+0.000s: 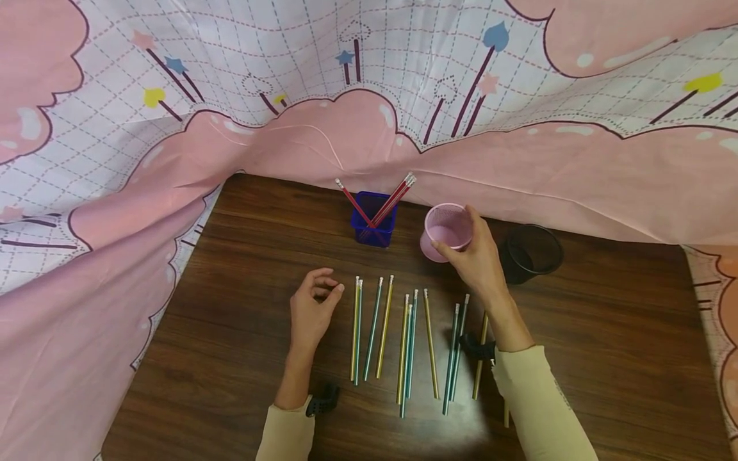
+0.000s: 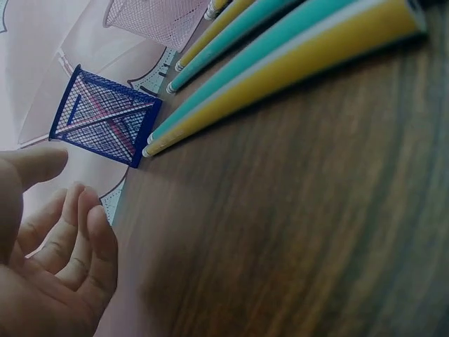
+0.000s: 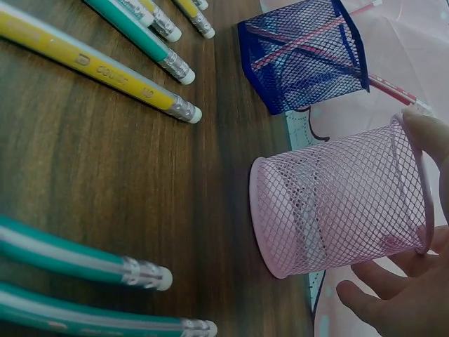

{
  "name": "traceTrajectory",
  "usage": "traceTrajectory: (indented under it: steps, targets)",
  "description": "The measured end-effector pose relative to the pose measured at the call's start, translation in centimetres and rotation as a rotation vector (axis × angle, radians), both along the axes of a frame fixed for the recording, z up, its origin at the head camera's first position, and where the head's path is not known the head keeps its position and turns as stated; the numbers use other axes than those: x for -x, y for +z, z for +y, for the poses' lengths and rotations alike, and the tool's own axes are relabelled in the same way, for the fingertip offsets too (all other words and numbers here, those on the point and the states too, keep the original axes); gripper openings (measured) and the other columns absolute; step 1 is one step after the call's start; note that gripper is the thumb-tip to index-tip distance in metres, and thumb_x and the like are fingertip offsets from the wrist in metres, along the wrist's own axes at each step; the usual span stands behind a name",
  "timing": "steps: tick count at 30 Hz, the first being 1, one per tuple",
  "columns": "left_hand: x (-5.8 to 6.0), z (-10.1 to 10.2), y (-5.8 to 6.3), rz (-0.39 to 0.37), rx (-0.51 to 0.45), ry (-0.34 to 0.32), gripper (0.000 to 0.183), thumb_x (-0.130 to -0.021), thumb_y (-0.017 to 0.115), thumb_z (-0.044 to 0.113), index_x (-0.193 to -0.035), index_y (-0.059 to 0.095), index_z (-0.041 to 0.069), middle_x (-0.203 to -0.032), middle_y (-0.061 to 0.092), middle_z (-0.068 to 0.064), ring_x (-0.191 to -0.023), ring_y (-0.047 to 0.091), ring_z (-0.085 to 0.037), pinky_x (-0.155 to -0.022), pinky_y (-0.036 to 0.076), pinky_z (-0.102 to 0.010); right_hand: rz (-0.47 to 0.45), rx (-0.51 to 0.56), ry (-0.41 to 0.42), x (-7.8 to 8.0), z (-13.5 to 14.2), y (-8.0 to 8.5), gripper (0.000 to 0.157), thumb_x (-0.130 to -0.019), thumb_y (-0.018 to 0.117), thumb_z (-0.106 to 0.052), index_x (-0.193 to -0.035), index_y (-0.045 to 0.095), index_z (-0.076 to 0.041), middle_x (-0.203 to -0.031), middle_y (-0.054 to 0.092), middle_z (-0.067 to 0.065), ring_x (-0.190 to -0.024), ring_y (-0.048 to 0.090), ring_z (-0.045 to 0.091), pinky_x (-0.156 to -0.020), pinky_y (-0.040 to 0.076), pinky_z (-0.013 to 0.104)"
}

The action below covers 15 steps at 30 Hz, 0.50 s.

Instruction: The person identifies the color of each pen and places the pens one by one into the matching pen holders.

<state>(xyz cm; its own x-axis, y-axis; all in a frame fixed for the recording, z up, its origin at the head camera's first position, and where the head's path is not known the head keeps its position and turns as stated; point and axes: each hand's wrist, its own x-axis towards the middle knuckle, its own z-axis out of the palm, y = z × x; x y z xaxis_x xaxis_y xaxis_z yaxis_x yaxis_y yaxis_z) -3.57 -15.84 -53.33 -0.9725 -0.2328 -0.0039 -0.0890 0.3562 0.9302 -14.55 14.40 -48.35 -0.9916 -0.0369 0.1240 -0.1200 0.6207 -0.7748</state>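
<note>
My right hand grips the rim of a pink mesh pencil cup, thumb on the near side and fingers at the far side. The cup stands upright with no pencils visible inside. Just left of it is a blue mesh pencil holder with several red pencils leaning in it. My left hand hovers over the table, fingers loosely bent and holding nothing. Close to its right lie yellow pencils and green pencils, eraser ends pointing away from me.
A black mesh pencil cup stands right of my right hand. More green pencils and yellow pencils lie on the dark wooden table, some partly under my right forearm. Patterned pink cloth hangs along the table's back edge.
</note>
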Motion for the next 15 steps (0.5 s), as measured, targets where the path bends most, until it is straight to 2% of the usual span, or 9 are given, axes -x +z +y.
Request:
traceTrajectory:
  steps: [3,10,15]
  targets:
    - [-0.1,0.2,0.3,-0.019,0.077,-0.020,0.039,-0.087,0.076,0.008,-0.124,0.062,0.007,-0.102,0.069,-0.003,-0.080,0.065,-0.020,-0.061,0.054,-0.029,0.009,-0.009,0.001,0.0,0.0,-0.1,0.093,-0.080,0.084,-0.030,-0.152,0.032,0.000,-0.145,0.044,0.025,-0.129,0.047,0.040,-0.107,0.038,0.054]
    - [-0.8,1.4,1.2,-0.066,0.352,-0.078,0.045,-0.083,0.081,0.008,-0.124,0.063,0.009,-0.105,0.070,-0.004,-0.081,0.068,-0.018,-0.063,0.055,-0.031,0.021,-0.011,-0.001,0.0,0.1,-0.2,0.094,-0.079,0.085,-0.032,-0.152,0.033,-0.001,-0.144,0.046,0.023,-0.128,0.049,0.038,-0.106,0.039,0.052]
    - [-1.1,2.1,1.3,-0.114,0.428,-0.087,0.047,-0.080,0.083,0.009,-0.123,0.065,0.010,-0.103,0.070,-0.004,-0.077,0.070,-0.017,-0.059,0.055,-0.030,0.027,-0.005,-0.003,-0.1,0.1,-0.3,0.095,-0.079,0.086,-0.031,-0.151,0.033,-0.001,-0.144,0.046,0.023,-0.128,0.049,0.038,-0.106,0.039,0.052]
